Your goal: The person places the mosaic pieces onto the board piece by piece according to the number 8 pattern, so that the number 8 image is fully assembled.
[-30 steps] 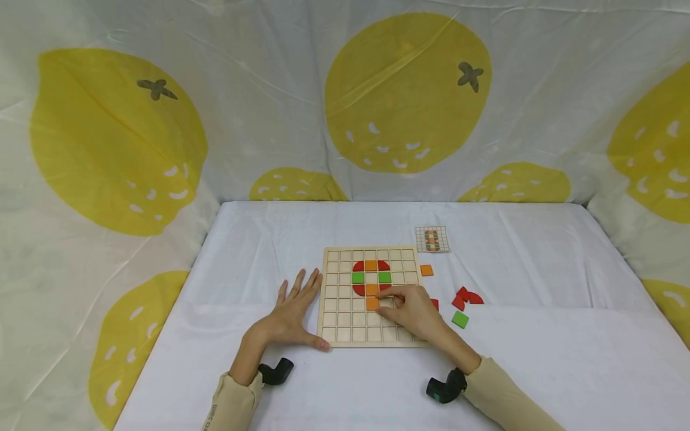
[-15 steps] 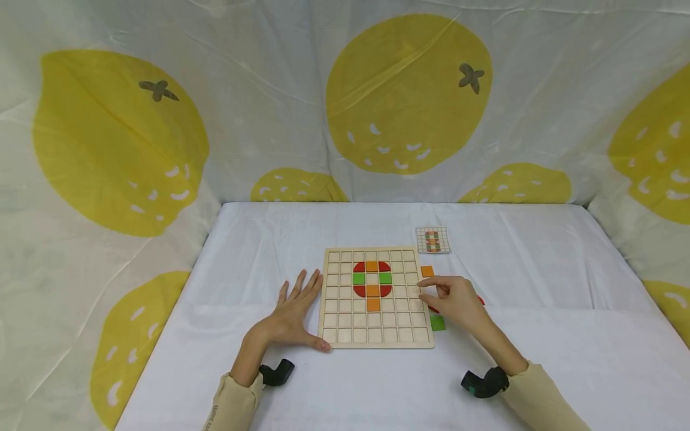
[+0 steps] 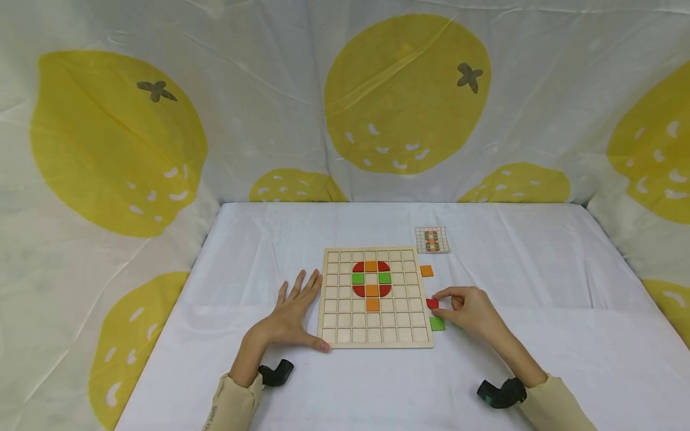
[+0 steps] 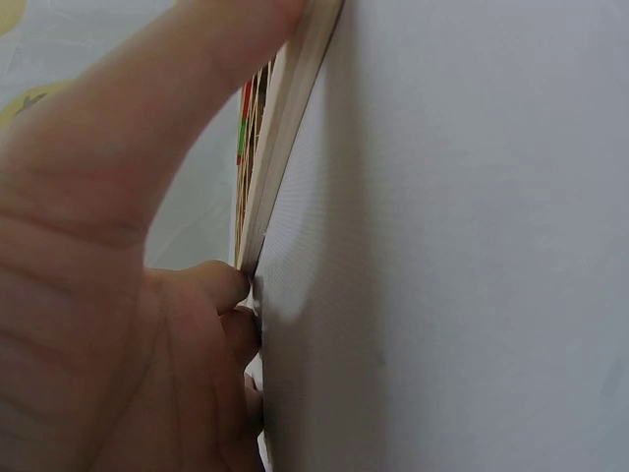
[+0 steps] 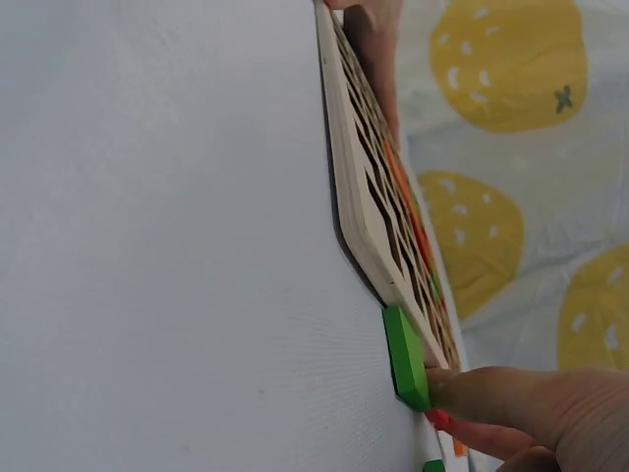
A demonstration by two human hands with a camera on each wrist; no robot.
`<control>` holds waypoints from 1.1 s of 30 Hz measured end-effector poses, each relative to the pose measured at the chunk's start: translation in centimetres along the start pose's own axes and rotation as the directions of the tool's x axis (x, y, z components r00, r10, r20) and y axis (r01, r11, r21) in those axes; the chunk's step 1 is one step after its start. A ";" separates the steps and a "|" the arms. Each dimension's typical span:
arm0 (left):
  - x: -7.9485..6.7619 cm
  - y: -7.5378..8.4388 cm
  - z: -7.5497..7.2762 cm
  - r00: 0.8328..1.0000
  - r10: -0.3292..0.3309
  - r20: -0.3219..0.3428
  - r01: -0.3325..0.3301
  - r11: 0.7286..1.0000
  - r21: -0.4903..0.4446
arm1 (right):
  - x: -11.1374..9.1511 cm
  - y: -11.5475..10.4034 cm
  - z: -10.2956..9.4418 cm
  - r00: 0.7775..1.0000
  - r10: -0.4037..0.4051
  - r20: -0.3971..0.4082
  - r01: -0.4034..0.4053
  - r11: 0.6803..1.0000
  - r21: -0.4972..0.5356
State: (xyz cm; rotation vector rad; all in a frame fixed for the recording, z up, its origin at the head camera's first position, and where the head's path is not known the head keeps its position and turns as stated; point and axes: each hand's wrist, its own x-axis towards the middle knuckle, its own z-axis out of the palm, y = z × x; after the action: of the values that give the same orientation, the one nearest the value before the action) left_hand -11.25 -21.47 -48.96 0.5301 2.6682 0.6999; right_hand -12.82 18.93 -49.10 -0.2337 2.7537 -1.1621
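Observation:
My left hand [image 3: 293, 317] lies spread along the left edge of a wooden grid board [image 3: 345, 336], its thumb at the near corner. In the left wrist view, the thumb and fingertips touch the board's side [image 4: 285, 147]. On the board, red quarter-round tiles [image 3: 358, 291], orange squares [image 3: 372, 304] and green squares [image 3: 358, 278] form a ring with one orange square below. Just right of the board, my right hand [image 3: 471, 311] pinches a red tile [image 3: 432, 304] between thumb and index finger. A green tile [image 3: 437, 324] lies beside the thumb, also visible as a green block [image 5: 405, 359].
A loose orange tile [image 3: 426, 271] lies by the board's upper right edge. Behind it is a small pattern card [image 3: 432, 239] with a printed grid. In the right wrist view, another green piece [image 5: 433, 466] shows at the bottom edge. White cloth [image 3: 539, 251] covers the table.
My right hand has left the orange square on the board and moved right, off the board, to the red tile. It now covers the loose pieces farther right. The left hand stays put.

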 end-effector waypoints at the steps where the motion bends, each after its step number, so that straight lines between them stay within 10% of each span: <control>1: 0.0 0.0 0.0 1.000 0.001 -0.002 -0.001 1.000 -0.001 | 0.0 0.0 0.0 1.000 0.001 -0.001 -0.001 1.000 -0.003; 33: -0.1 0.0 -0.1 1.000 -0.007 0.004 0.007 1.000 0.010 | 1.2 -0.1 0.7 0.997 0.000 -0.074 -0.006 0.996 -0.091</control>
State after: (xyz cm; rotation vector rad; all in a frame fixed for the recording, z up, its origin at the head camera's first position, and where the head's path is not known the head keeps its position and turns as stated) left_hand -11.18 -21.54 -48.82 0.5236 2.6697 0.6832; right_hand -13.88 18.08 -49.60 -0.2004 2.8740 -1.0671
